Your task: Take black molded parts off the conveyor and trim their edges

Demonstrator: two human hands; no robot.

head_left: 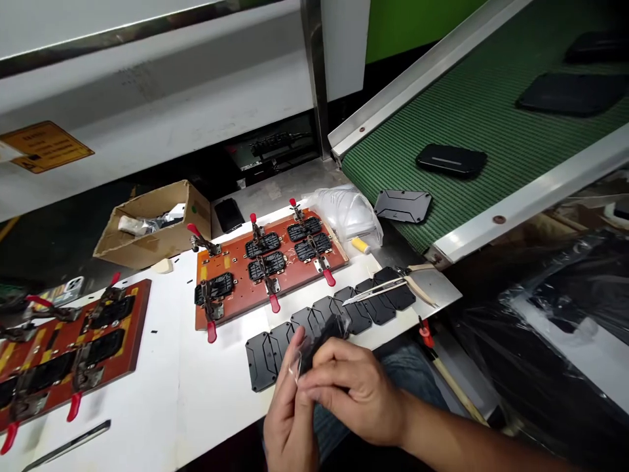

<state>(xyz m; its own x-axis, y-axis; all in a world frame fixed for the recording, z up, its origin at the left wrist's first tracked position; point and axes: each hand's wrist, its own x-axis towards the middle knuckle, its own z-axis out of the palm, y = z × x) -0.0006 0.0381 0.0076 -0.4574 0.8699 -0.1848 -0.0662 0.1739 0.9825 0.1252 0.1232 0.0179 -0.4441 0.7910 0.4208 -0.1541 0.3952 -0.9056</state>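
Both my hands meet at the front edge of the white table [206, 393]. My left hand [289, 410] and my right hand [351, 387] are closed together on a black plastic part in a clear film bag [319, 341]. Just behind them lies an overlapping row of black plastic covers [344, 311]. A knife with a pale handle [388, 286] rests on the right end of that row.
A brown clamp fixture [268, 262] with red-handled toggle clamps holds black parts; a second fixture [63, 354] sits at the left. Behind are a cardboard box [152, 223] and a clear bag [346, 210]. A green conveyor belt [491, 131] carries black covers at right.
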